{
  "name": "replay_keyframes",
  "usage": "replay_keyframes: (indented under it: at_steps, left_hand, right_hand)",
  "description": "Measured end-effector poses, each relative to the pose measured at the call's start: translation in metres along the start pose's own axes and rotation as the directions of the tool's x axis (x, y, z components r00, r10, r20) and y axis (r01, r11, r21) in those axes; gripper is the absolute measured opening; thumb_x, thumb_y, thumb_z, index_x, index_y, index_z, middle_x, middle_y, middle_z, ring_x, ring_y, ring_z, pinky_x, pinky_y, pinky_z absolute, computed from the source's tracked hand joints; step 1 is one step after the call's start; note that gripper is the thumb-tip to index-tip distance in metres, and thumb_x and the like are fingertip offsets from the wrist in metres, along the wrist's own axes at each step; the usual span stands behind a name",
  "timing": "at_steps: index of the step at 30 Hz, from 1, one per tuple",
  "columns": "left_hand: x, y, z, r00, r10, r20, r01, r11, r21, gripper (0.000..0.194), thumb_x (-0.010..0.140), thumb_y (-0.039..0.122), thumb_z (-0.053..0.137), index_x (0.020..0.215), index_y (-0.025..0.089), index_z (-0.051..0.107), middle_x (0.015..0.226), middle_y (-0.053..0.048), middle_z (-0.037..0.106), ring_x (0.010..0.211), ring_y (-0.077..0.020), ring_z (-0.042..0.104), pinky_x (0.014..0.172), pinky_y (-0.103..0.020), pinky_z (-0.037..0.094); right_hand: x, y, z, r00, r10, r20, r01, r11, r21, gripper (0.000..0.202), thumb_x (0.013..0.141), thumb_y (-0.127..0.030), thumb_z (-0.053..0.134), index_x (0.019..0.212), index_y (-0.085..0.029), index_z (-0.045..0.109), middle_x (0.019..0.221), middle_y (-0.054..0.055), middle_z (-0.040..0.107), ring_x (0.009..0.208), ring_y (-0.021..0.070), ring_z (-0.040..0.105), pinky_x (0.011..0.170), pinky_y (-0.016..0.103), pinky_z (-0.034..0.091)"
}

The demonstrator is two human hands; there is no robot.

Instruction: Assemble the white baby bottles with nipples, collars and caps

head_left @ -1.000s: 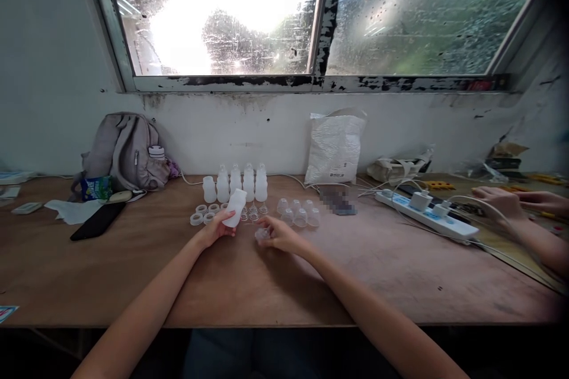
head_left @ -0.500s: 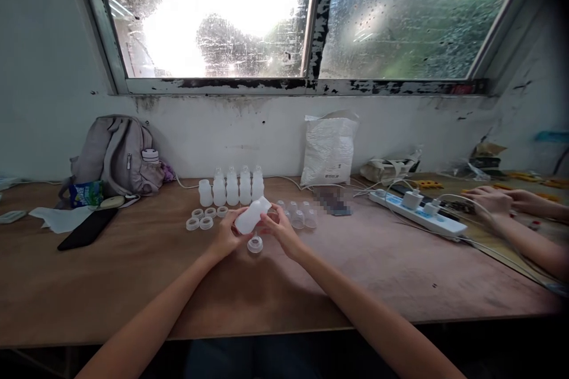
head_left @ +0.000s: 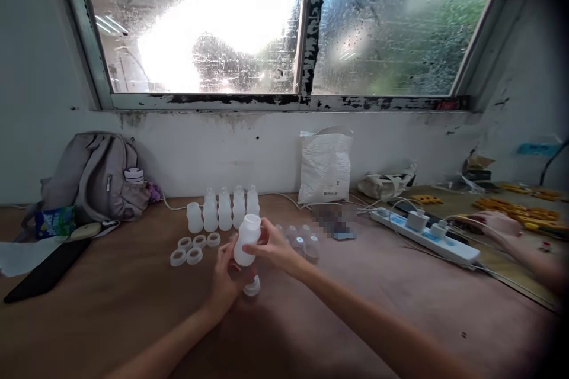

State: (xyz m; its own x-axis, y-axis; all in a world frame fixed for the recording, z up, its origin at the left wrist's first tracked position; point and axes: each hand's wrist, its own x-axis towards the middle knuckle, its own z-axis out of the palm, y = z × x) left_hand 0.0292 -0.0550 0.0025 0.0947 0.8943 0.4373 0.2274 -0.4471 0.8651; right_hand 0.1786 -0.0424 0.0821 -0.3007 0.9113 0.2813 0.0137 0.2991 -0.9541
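Note:
A white translucent baby bottle (head_left: 246, 243) without a top is held nearly upright above the table, its mouth facing up. My left hand (head_left: 226, 278) grips its lower left side. My right hand (head_left: 273, 244) has its fingers on the bottle's right side, near the neck. Just below them a white collar ring with a teat (head_left: 252, 287) rests on the tabletop, partly hidden by my left hand. To the left lie several loose white rings (head_left: 194, 256). Behind these stands a row of similar bottles (head_left: 224, 213), most of them topped with teats. Several clear caps (head_left: 306, 243) stand right of my right hand.
A grey backpack (head_left: 95, 177) and a black phone-like slab (head_left: 47, 272) are at the left. At the back stands a white plastic bag (head_left: 325, 166). A power strip (head_left: 424, 237) with cables lies to the right, near another person's hand (head_left: 498, 224) and yellow parts (head_left: 511, 213).
The bottle has turned from tilted to nearly upright between my hands. My view has shifted, so the table things sit lower in the picture. The other person's hands have moved.

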Motion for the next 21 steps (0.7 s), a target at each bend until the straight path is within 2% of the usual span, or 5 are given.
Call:
replay_keyframes:
  at_steps: [4, 7, 10, 14, 21]
  left_hand:
    - [0.011, -0.017, -0.007, 0.939, -0.190, 0.287, 0.206, 0.978, -0.029, 0.042, 0.071, 0.045, 0.058, 0.105, 0.021, 0.056, 0.097, -0.008, 0.053, 0.084, -0.0194, 0.051, 0.075, -0.031, 0.042]
    - [0.017, -0.022, -0.014, 0.864, -0.128, 0.487, 0.116, 0.992, 0.055, 0.042, 0.064, 0.044, 0.065, 0.101, 0.024, 0.059, 0.102, -0.008, 0.051, 0.091, -0.0218, 0.050, 0.080, -0.032, 0.040]
    - [0.022, -0.018, -0.016, 0.790, -0.079, 0.608, 0.005, 0.993, 0.122, 0.058, 0.050, 0.041, 0.075, 0.103, 0.027, 0.057, 0.108, -0.009, 0.049, 0.100, -0.0246, 0.045, 0.086, -0.034, 0.037]
    - [0.028, -0.012, -0.013, 0.752, -0.112, 0.649, -0.005, 0.984, 0.176, 0.043, 0.053, 0.039, 0.074, 0.092, 0.025, 0.059, 0.097, -0.006, 0.054, 0.095, -0.0220, 0.047, 0.083, -0.031, 0.037]
    - [0.034, -0.018, -0.019, 0.745, -0.261, 0.614, 0.223, 0.965, 0.140, 0.039, 0.055, 0.036, 0.072, 0.089, 0.024, 0.057, 0.082, 0.000, 0.057, 0.075, -0.0156, 0.049, 0.067, -0.025, 0.037]
  right_hand:
    - [0.053, -0.001, -0.055, 0.960, -0.095, -0.263, 0.064, 0.990, -0.124, 0.047, 0.058, -0.029, 0.069, 0.096, -0.019, 0.043, 0.089, 0.002, 0.058, 0.081, 0.0176, 0.056, 0.069, 0.030, 0.047]
    - [0.092, 0.023, -0.103, 0.919, -0.006, -0.395, -0.095, 0.967, -0.238, 0.049, 0.052, -0.021, 0.070, 0.095, -0.019, 0.045, 0.086, 0.001, 0.057, 0.082, 0.0182, 0.055, 0.073, 0.033, 0.045]
    - [0.117, 0.062, -0.133, 0.942, 0.087, -0.323, -0.183, 0.942, -0.282, 0.041, 0.050, -0.013, 0.066, 0.087, -0.018, 0.049, 0.082, -0.001, 0.055, 0.081, 0.0175, 0.054, 0.074, 0.033, 0.043]
    - [0.132, 0.099, -0.140, 0.955, 0.222, -0.198, -0.261, 0.944, -0.201, 0.039, 0.048, -0.010, 0.065, 0.083, -0.017, 0.050, 0.081, 0.000, 0.056, 0.078, 0.0177, 0.054, 0.068, 0.032, 0.045]
    - [0.145, 0.111, -0.135, 0.964, 0.250, -0.086, -0.255, 0.965, -0.053, 0.048, 0.050, -0.013, 0.068, 0.093, -0.019, 0.049, 0.088, 0.001, 0.058, 0.081, 0.0179, 0.056, 0.068, 0.032, 0.047]
